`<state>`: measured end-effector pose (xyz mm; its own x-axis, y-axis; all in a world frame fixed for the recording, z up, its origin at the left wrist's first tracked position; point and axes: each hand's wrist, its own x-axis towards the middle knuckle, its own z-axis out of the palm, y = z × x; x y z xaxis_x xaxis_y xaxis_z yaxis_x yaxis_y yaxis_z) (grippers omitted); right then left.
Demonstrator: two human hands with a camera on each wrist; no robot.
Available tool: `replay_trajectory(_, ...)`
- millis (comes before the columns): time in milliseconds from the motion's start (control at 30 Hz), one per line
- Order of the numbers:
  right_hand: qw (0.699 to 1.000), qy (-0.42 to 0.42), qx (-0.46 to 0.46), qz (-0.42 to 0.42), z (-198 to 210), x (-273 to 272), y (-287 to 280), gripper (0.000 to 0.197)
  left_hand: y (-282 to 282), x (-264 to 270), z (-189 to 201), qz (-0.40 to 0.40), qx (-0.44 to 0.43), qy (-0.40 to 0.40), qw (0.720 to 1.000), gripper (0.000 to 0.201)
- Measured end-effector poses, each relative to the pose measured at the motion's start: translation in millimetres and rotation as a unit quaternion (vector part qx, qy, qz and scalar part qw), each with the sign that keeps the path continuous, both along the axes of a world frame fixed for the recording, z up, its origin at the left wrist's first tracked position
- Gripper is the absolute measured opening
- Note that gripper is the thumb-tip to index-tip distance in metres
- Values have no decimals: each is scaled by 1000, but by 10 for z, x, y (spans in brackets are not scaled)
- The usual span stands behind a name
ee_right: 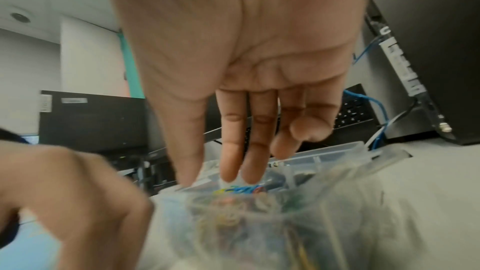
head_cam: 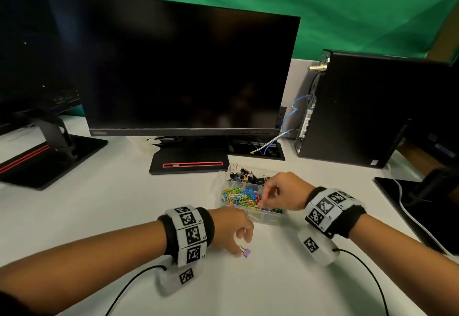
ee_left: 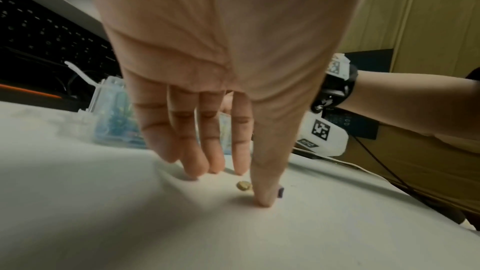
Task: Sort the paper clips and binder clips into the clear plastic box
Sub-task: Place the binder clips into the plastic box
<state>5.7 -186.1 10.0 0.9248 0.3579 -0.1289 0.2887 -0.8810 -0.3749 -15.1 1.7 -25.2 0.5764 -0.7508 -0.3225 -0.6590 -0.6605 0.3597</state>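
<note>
On the white table (head_cam: 124, 216), just in front of the clear plastic box (head_cam: 269, 218), a small purple binder clip (head_cam: 246, 253) lies under the left hand (head_cam: 229, 231); the thumb tip presses down beside it while the other fingers (ee_left: 192, 151) hang loosely straight and touch the table, so nothing is gripped yet. The right hand (head_cam: 280, 192) hovers over the box's near compartment of coloured paper clips (head_cam: 239, 197), thumb and forefinger drawn close together; whether a clip sits between them cannot be told. Black binder clips (head_cam: 244, 176) fill the far compartment. To do the pickup well, the left thumb and forefinger should likely close on the purple clip's body rather than its wire handles, which may fold and let it slip. It probably belongs in the far compartment, so the carry should pass over the paper clips without catching the divider, and the right hand ought to clear out first so the two wrists do not collide.
</note>
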Motion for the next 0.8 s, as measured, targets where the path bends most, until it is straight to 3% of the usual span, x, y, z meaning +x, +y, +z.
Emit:
replay_trajectory(133,996,-10,-78,50,-66,-164,39,13,7,-28,-53,21,-6,10,1000,20)
replay_trajectory(367,996,-44,-49,57,-145,-282,-11,20,-36,-77,7,20,5,19,1000,19)
replay_trajectory(467,997,-54,-25,57,-187,-353,-43,20,-66,-68,186,18,-37,19,999,16)
replay_trajectory(633,997,-46,6,54,-225,-469,-87,20,-205,216,485,104,-144,-56,983,11)
replay_trajectory(800,997,-25,29,61,-211,-568,-90,21,-432,525,502,170,-143,-78,972,13)
